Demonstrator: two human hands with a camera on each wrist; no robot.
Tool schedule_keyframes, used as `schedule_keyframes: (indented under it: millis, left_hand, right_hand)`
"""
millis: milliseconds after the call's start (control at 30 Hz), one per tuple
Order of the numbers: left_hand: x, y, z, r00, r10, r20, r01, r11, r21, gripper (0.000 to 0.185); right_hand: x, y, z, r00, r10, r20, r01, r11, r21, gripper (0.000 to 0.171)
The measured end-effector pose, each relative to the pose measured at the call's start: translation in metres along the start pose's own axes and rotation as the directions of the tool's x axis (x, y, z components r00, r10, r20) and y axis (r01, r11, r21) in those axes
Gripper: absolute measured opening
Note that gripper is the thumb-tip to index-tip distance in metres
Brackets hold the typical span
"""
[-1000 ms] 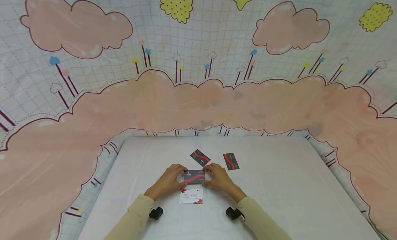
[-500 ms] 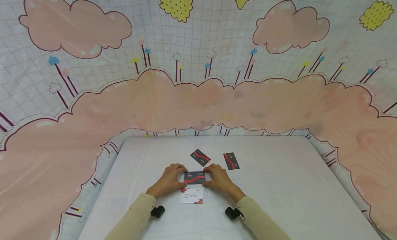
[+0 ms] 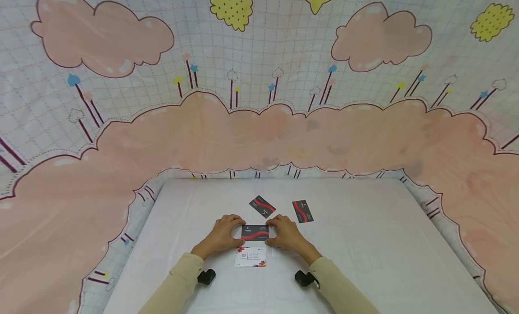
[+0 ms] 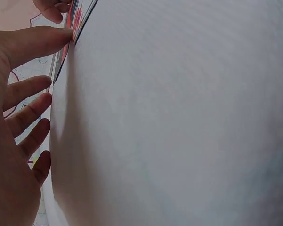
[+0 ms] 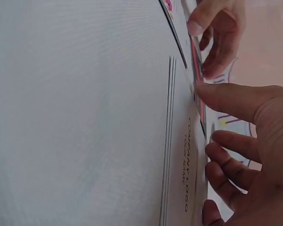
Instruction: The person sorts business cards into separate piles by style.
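Observation:
A dark grey business card (image 3: 254, 233) with a red wave lies flat, close to the white table, between both hands. The left hand (image 3: 220, 234) grips its left end, thumb at the near corner and index finger at the far one. At the right end the right hand (image 3: 287, 233) holds it the same way. Just below lies a white business card (image 3: 250, 257) with a floral print. Beside that, partly under the right hand, is a pale card lettered COMPANY LOGO (image 5: 188, 165), clearest in the right wrist view. Fingertips and thumb (image 4: 56, 40) sit at the card edges in the left wrist view.
Two more dark business cards lie beyond the hands: a slanted one (image 3: 262, 206) and another further right (image 3: 302, 211). A patterned cloth (image 3: 292, 138) rises behind the white tabletop (image 3: 365, 242). Black wrist cameras (image 3: 206, 276) hang at both sleeves.
The gripped dark card has come down slightly and its front edge looks thinner. Both hands have barely shifted; the other cards lie as before.

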State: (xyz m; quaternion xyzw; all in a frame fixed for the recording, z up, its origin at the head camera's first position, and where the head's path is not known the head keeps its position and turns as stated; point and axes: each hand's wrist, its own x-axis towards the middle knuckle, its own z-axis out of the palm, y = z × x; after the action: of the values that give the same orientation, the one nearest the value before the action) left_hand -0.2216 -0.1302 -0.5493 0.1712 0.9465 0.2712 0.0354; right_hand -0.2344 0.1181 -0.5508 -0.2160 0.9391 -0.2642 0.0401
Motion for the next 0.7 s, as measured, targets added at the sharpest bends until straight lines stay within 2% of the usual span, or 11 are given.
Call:
schedule_keyframes:
  millis: [267, 433, 700]
  left_hand:
    - [-0.006, 0.000, -0.004, 0.999, -0.012, -0.043, 0.010, 0.998, -0.060, 0.049]
    - [-0.010, 0.006, -0.012, 0.996, -0.034, -0.083, 0.026, 0.995, -0.093, 0.048]
    - [-0.007, 0.018, -0.025, 0.986, -0.091, -0.139, 0.069, 0.986, -0.151, 0.051]
  right_hand:
    - [-0.007, 0.000, -0.008, 0.998, -0.011, -0.056, 0.017, 0.994, 0.107, 0.048]
    - [-0.013, -0.001, -0.019, 0.995, 0.003, -0.104, 0.017, 0.983, 0.183, 0.043]
    - [-0.013, -0.003, -0.034, 0.989, 0.023, -0.149, 0.010, 0.976, 0.219, 0.041]
